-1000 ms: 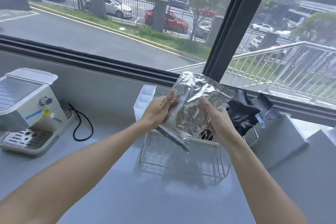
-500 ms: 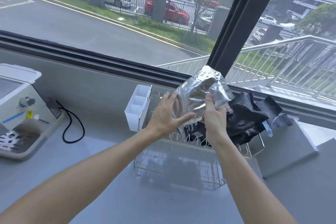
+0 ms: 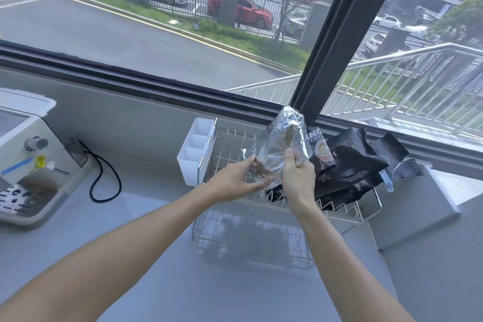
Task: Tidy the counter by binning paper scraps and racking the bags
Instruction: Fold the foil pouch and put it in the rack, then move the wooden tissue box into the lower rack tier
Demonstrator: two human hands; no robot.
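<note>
Two bare forearms reach forward over the grey counter [image 3: 130, 217]; just past them stands a wire rack [image 3: 261, 253], its near half bare; above its middle the left hand [image 3: 235, 178] has its fingers loosely spread, the fingertips touching the lower left edge of a crinkled silver foil bag [image 3: 281, 144]; the right hand [image 3: 298, 172] is clenched around the bag's right side, thumb on the front, holding it upright with its bottom down among the rack's wires. Just right of it, black bags [image 3: 352, 162] lean in the rack's back slots, spilling over its right end; a white divided caddy [image 3: 196, 149] hangs on the rack's left side. Far left sits a white coffee machine [image 3: 23, 154] with a looped black cord [image 3: 104, 178]; beyond runs the dark window frame [image 3: 339, 42].
</note>
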